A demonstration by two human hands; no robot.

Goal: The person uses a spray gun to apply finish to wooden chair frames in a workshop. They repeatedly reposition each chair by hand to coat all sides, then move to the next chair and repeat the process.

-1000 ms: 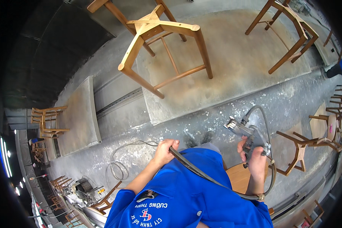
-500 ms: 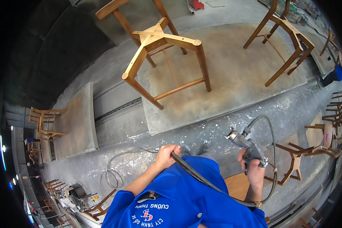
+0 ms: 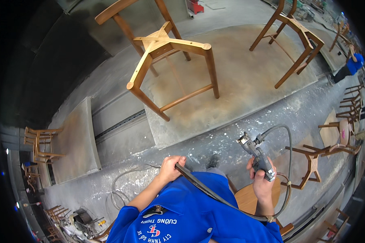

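Observation:
My right hand is wrapped round the handle of a grey spray gun, whose nozzle points up and left, toward the boards ahead. A dark hose crosses in front of my blue shirt, and my left hand is closed round its upper end. Ahead of both hands, apart from them, a seatless wooden chair frame stands on a large stained board. Its legs and backrest are brown, while the top faces of its seat rails are paler.
A second chair frame stands on the same board at right. Another chair is at far left beside a tilted-looking board. More chair frames and a round wooden seat lie right. Loose hose coils left. A person in blue stands far right.
The view has shifted slightly, so the chairs appear a little farther left. My right hand and the spray gun sit slightly more to the left in view. Both grips are unchanged.

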